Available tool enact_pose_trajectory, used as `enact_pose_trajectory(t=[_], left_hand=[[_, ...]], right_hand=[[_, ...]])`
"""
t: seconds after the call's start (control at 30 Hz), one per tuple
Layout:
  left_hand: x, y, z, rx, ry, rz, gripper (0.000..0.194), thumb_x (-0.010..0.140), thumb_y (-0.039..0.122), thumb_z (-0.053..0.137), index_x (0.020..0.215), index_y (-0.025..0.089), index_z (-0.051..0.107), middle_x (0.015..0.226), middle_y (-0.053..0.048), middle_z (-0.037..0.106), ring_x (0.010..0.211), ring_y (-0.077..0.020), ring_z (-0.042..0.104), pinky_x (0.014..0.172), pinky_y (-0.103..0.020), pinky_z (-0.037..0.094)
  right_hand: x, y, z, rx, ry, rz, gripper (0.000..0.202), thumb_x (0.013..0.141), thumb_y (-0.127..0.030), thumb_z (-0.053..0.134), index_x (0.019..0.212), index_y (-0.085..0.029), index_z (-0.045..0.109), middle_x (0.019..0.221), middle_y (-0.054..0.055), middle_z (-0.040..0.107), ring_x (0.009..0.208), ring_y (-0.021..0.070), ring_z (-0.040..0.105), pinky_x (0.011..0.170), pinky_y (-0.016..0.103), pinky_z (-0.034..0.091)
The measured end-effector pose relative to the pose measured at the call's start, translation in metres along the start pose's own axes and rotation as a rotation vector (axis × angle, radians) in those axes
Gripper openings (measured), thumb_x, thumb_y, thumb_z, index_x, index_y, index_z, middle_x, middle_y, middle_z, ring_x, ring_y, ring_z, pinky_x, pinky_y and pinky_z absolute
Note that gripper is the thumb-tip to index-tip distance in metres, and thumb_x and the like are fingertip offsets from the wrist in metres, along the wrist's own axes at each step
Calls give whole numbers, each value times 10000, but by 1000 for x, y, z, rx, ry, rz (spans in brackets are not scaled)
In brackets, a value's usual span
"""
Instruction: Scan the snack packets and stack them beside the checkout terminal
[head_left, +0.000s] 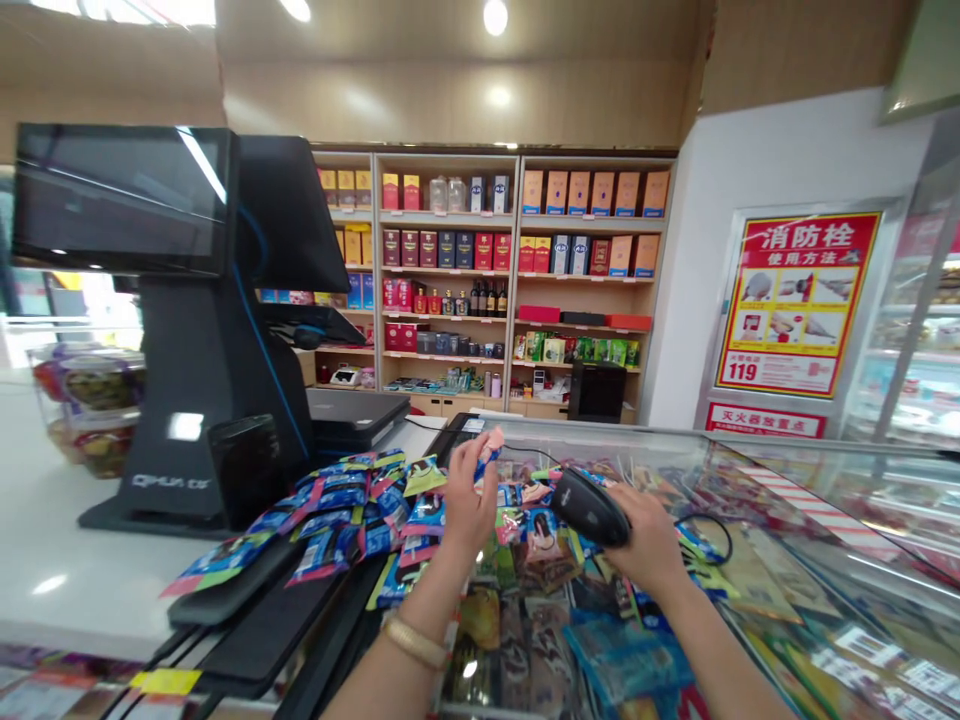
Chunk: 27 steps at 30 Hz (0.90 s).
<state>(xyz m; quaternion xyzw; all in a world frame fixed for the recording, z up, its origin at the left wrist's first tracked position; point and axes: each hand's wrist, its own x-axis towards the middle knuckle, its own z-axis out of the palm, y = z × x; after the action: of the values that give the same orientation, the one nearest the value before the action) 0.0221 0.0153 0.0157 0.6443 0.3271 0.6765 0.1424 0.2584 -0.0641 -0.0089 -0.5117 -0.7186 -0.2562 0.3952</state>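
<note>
Glass case (637, 434) of packets (628, 660), sachet (490, 448) in left hand (468, 498), scanner (589, 508) in right (651, 538)

Packets (346, 490), terminal (202, 370) block left; room above right glass (814, 570).

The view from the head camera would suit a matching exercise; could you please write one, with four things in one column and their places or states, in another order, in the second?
Things
1. Handheld scanner
2. Bracelet
3. Framed poster
4. Checkout terminal

Places or states
A. Standing on the white counter
B. Gripped by the right hand
C. On the white wall, mostly red and yellow
D. Gold-coloured, around the wrist of the left hand

Right pairs: 1-B, 2-D, 3-C, 4-A
</note>
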Motion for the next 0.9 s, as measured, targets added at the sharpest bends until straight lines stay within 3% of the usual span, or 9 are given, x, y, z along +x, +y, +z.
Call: enact_pose_trajectory(t=[0.03, 0.1, 0.17, 0.27, 0.4, 0.57, 0.67, 0.77, 0.9], left_hand=[[6, 2, -9, 134, 43, 75, 378, 861, 305, 513, 1211, 203, 616, 1182, -130, 580, 1136, -252, 525, 1002, -385, 387], [17, 3, -25, 421, 172, 87, 379, 877, 285, 477, 1218, 201, 621, 1202, -155, 554, 1135, -282, 512, 993, -441, 359], [24, -3, -37, 678, 264, -24, 378, 875, 246, 459, 1210, 202, 628, 1230, -171, 536, 1139, -320, 498, 966, -502, 338], [25, -18, -47, 919, 242, -199, 342, 850, 183, 447, 1106, 176, 674, 1205, -187, 559, 1081, -345, 522, 911, -532, 341], [23, -25, -46, 1004, 215, -232, 327, 844, 169, 433, 1054, 151, 683, 1186, -198, 575, 1099, -350, 510, 932, -535, 319], [20, -5, -30, 878, 259, -42, 413, 823, 210, 499, 1223, 178, 597, 1322, -184, 475, 1272, -342, 380, 1035, -539, 243], [8, 2, -13, 706, 66, 121, 441, 805, 226, 540, 1243, 190, 580, 1313, -172, 481, 1251, -333, 411, 1047, -519, 266], [-13, 1, 6, 507, -291, 220, 487, 770, 265, 604, 1255, 230, 567, 1294, -145, 511, 1193, -308, 473, 1020, -477, 342], [-41, -5, 23, 412, -729, 250, 667, 626, 297, 741, 1267, 274, 557, 1352, -125, 493, 1244, -337, 437, 1040, -506, 340]], right_hand=[[0, 1, 0, -2, 4, 4, 256, 640, -166, 510, 866, -194, 628, 835, 59, 646, 797, 213, 584, 702, 300, 405], [0, 1, 0, 4, 8, 23, 247, 650, -163, 508, 864, -193, 627, 833, 56, 645, 780, 207, 581, 695, 296, 408], [-1, 2, 1, 17, 9, 37, 232, 665, -166, 509, 864, -193, 624, 825, 53, 643, 772, 204, 583, 692, 295, 410], [-1, 4, 0, 28, 24, 48, 226, 675, -185, 521, 877, -192, 621, 846, 61, 651, 806, 216, 596, 707, 305, 414], [-3, 8, 0, 4, 57, 64, 237, 681, -201, 520, 892, -190, 626, 852, 64, 652, 799, 217, 597, 712, 308, 411], [-5, 14, 0, -42, 67, 120, 230, 684, -218, 528, 888, -194, 631, 836, 59, 643, 788, 213, 592, 703, 294, 407], [-6, 18, 0, -79, 82, 158, 241, 685, -205, 522, 895, -191, 638, 835, 58, 644, 774, 209, 591, 687, 289, 404], [-7, 24, 1, -118, 101, 153, 196, 688, -226, 534, 851, -193, 638, 806, 52, 640, 726, 203, 583, 663, 292, 406], [-9, 35, 3, -135, 115, 140, 200, 677, -230, 548, 851, -199, 641, 799, 50, 638, 736, 211, 588, 666, 302, 427]])
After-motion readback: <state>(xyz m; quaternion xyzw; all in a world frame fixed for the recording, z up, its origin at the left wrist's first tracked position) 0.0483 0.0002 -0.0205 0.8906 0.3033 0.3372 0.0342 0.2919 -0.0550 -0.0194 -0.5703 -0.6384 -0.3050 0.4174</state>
